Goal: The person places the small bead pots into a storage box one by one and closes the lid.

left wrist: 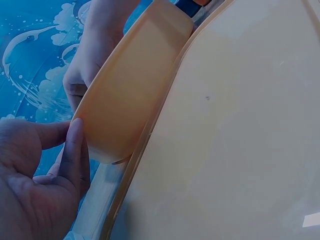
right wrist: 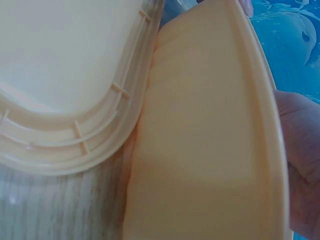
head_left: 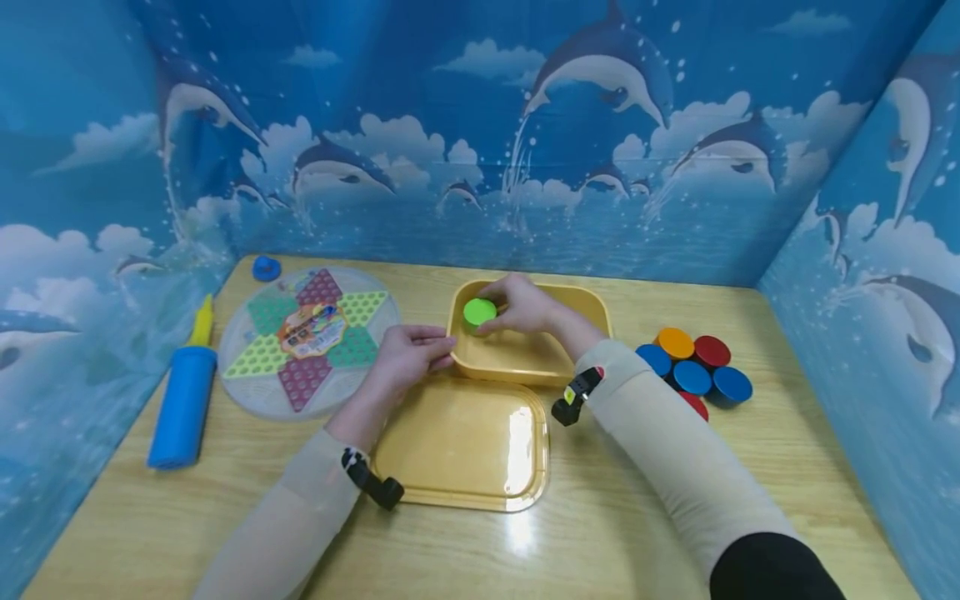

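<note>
Here, the right hand [head_left: 521, 304] pinches one lime-green round disc [head_left: 480, 312] inside one yellow rectangular plastic box [head_left: 517, 357], near its left edge; the left hand [head_left: 408, 354] pinches its rim. Six round blue, red and orange discs [head_left: 692, 377] sit rightward, bare wooden table [head_left: 633, 312] between.

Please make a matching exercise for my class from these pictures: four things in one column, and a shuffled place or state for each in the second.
Column one
1. Green round piece
2. Blue pump
3. Yellow lid
4. Left hand

Column two
A. Pinches the rim of the yellow container
B. Lies flat on the person's side of the container
C. Held by the right hand
D. Left of the star-patterned board in the head view

Pairs: 1-C; 2-D; 3-B; 4-A
</note>
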`<state>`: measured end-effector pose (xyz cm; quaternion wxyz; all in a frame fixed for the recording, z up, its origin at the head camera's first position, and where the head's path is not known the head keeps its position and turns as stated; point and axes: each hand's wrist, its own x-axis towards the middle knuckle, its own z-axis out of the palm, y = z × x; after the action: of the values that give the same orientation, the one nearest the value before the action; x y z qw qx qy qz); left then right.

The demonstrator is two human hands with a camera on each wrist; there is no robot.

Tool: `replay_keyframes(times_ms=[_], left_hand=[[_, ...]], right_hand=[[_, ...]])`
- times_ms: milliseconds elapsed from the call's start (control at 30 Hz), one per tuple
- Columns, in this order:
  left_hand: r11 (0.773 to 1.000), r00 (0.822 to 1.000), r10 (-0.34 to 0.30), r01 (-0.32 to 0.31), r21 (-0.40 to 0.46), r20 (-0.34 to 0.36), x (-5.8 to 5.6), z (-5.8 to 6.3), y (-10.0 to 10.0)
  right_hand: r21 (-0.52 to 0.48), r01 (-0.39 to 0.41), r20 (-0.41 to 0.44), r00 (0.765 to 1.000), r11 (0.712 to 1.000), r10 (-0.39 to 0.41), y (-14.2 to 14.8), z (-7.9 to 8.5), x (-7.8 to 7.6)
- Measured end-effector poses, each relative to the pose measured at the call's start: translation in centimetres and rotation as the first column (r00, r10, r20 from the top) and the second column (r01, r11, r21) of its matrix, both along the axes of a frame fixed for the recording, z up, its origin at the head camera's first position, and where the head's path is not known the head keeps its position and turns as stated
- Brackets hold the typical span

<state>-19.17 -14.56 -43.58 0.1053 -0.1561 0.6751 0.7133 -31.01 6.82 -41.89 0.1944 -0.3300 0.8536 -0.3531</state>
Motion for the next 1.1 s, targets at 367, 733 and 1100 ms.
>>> replay_keyframes(times_ms=[367, 733, 1100], left_hand=[[1.0, 1.0, -0.015, 0.015, 0.006, -0.016, 0.1, -0.2, 0.5], [1.0, 1.0, -0.004, 0.004, -0.003, -0.017, 0.2, -0.3, 0.6], [1.0, 1.0, 0.012, -0.012, -0.019, 0.003, 0.2, 0.0, 0.3]], right_hand=[[-0.008, 0.006, 0.001, 1.0, 1.0, -0.006, 0.2, -0.1, 0.8], [-0.044, 0.059, 0.05, 0.997, 0.997, -0.056, 2.9, 1.5, 1.8], [-0.04, 0.048, 0.028, 0.999, 0.998, -0.047, 6.6, 4.3, 4.0]])
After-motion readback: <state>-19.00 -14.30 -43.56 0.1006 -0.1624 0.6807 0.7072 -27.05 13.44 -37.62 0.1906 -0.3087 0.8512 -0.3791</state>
